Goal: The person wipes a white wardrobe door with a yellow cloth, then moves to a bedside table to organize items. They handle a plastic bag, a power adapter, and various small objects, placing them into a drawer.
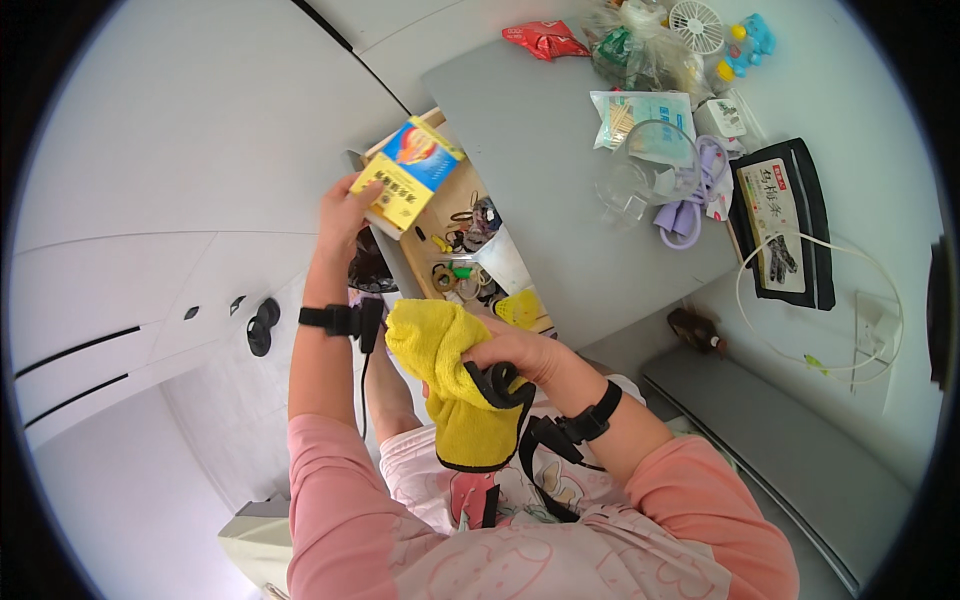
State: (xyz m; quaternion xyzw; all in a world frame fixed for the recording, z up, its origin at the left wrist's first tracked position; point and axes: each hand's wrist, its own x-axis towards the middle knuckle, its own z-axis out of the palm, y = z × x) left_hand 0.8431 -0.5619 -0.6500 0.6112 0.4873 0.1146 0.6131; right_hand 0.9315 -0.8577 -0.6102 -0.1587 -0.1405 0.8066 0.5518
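Note:
My left hand (346, 212) grips a yellow and blue cardboard box (409, 176) by its lower left side, above the corner of an open wooden drawer (415, 259). A yellow cloth with black edging (442, 352) hangs bunched from my right hand (517, 351), over my lap. In the drawer lie hair ties (480, 225), a roll of tape (443, 278), a yellow mesh item (519, 307) and other small things. Part of the drawer is hidden by the box, the cloth and the grey tabletop (517, 172).
On the tabletop are a red packet (546, 39), a bag of cotton swabs (616, 124), a clear plastic cup (660, 161), a purple cable (701, 195) and a small white fan (696, 27). A black pouch (821, 225) and a white cord are at the right. A grey bench (780, 442) stands lower right.

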